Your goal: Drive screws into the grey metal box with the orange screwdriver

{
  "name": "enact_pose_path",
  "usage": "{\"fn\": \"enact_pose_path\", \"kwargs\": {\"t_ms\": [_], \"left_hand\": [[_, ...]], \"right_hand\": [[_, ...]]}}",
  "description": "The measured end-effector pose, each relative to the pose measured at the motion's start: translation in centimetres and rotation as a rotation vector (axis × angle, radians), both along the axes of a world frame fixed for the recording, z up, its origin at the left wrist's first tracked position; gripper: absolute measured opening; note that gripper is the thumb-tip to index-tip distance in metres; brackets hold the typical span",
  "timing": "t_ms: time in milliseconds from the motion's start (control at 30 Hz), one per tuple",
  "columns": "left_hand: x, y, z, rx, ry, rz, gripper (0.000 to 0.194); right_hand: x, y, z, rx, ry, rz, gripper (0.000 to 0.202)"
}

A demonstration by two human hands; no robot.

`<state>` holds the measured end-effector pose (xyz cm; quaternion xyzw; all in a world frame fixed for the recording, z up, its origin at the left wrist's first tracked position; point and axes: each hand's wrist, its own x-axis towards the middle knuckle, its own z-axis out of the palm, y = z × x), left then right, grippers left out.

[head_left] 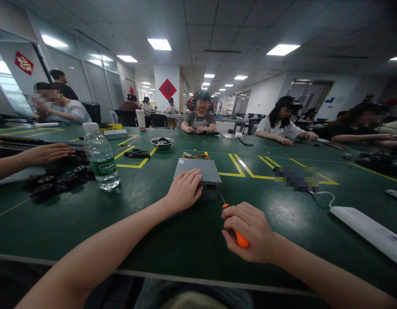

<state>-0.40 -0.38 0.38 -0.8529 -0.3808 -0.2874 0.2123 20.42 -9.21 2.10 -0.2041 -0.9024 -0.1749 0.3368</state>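
- Your right hand [248, 231] grasps an orange screwdriver [242, 240], tip at the near right corner of a metal box [209, 169].
- Your left hand [184, 188], open, steadies it, inward from the desk's near edge [172, 280].
- Alignment likely demands stillness.

Around the middle of the desk [143, 249], one grey metal box [203, 168] and one screwdriver [242, 240]. Toward the left edge, one clear bottle [103, 161] and several black parts [47, 186], too dark and overlapped to count. Toward the far edge, one metal bowl [161, 146], one white cup [141, 119] and one pale box [116, 134]. By the right edge, one long white slab [367, 227] with one cable [330, 195].
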Motion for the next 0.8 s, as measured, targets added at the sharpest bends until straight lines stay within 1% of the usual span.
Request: {"fn": "enact_pose_path", "kwargs": {"t_ms": [100,200,233,333,400,533,633,800], "left_hand": [[0.0,0.0,0.0,0.004,-0.001,0.001,0.032],[0.0,0.1,-0.2,0.011,-0.005,0.005,0.032],[0.0,0.2,-0.2,0.012,-0.002,0.007,0.032],[-0.1,0.2,-0.3,0.013,0.003,0.015,0.033],[-0.1,0.2,-0.2,0.013,0.004,0.017,0.033],[-0.1,0.2,-0.2,0.020,-0.003,0.003,0.033],[-0.1,0.2,-0.2,0.024,-0.011,-0.006,0.032],[-0.1,0.2,-0.2,0.020,-0.005,0.007,0.032]], "right_hand": [[0.1,0.0,0.0,0.010,-0.038,-0.023,0.015],[0.4,0.0,-0.1,-0.008,0.013,-0.098,0.009],[0.5,-0.1,-0.1,0.002,0.036,-0.138,0.012],[0.8,-0.1,0.2,0.094,0.063,-0.245,0.020],[0.9,-0.1,0.3,0.119,0.066,-0.273,0.019],[0.4,-0.8,0.2,0.052,0.078,-0.282,0.007],[0.0,-1.6,0.0,0.038,0.054,-0.308,0.011],[-0.1,-2.3,-0.8,-0.057,0.072,-0.381,0.016]]}}
